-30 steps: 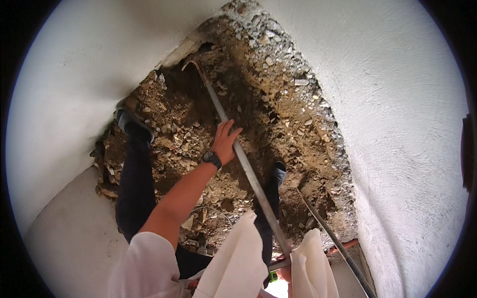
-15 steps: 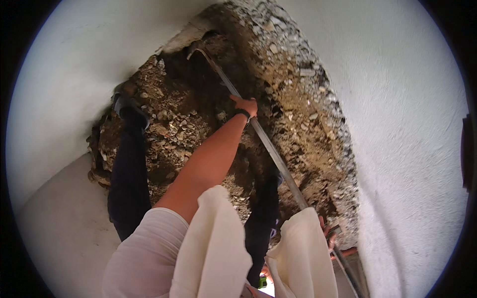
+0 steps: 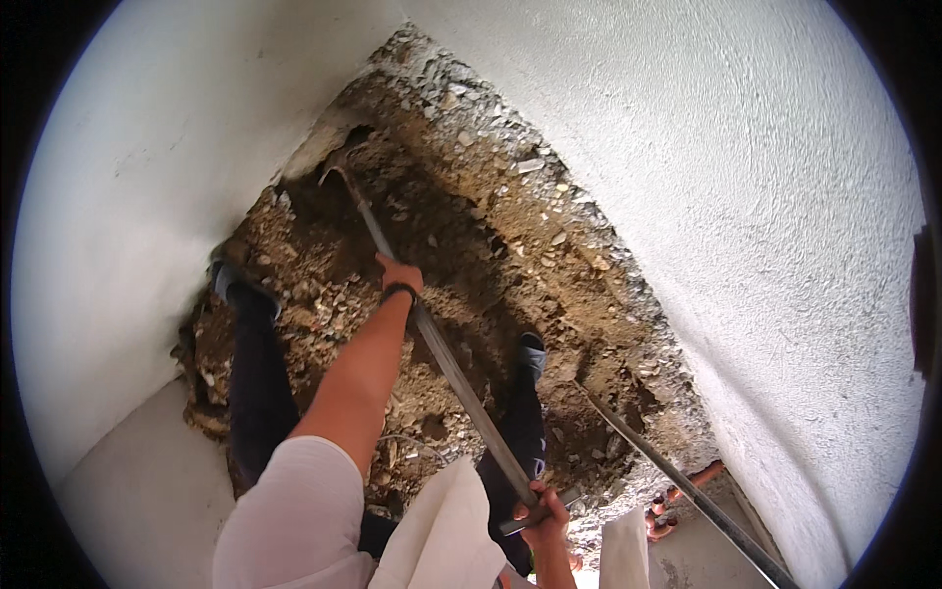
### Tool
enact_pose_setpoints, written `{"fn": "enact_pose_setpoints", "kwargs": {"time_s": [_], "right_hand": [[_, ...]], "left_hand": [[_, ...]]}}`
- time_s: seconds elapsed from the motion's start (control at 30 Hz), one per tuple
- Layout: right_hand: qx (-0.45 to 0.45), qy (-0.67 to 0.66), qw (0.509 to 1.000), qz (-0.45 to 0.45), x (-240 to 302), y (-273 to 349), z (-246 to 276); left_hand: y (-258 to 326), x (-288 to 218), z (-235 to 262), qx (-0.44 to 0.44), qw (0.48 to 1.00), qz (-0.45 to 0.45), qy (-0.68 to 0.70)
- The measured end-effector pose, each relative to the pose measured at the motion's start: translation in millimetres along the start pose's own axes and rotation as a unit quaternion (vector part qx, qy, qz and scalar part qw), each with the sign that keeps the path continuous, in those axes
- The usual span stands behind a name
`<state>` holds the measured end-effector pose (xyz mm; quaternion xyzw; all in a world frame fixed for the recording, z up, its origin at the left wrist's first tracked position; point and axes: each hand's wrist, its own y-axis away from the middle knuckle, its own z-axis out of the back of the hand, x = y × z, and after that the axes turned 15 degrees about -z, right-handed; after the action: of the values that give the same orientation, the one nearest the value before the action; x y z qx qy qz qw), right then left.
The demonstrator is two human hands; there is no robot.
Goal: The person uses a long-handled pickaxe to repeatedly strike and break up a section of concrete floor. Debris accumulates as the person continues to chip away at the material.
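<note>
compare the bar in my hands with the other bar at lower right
The held bar is gripped by the left hand and right hand; no hand touches the other bar. The held bar has a hooked far end; the other bar shows no hook. Both are long.

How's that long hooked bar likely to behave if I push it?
The bar is probably stiff, since its shaft runs straight. It's likely fairly heavy, being long and metallic-looking. Its curved tip may catch on rubble, given that bend.
</note>
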<state>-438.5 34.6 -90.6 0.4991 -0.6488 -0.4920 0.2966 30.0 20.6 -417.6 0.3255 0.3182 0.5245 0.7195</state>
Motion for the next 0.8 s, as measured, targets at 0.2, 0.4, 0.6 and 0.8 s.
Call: {"fn": "enact_pose_setpoints", "kwargs": {"time_s": [0.2, 0.4, 0.6, 0.8], "right_hand": [[-0.039, 0.083, 0.996, -0.016, 47, 9, -33], [-0.054, 0.099, 0.993, 0.025, 16, 80, -60], [-0.151, 0.164, 0.975, 0.016, 26, 171, -66], [-0.311, 0.185, 0.932, 0.041, 40, 313, -54]], "left_hand": [[31, -9, -19, -0.172, 0.964, 0.027, 0.199], [79, -52, 73, -0.056, 0.964, 0.07, 0.249], [114, -40, -5, 0.021, 0.991, -0.017, 0.131], [256, -110, 0, 0.015, 0.939, 0.046, 0.34]]}}
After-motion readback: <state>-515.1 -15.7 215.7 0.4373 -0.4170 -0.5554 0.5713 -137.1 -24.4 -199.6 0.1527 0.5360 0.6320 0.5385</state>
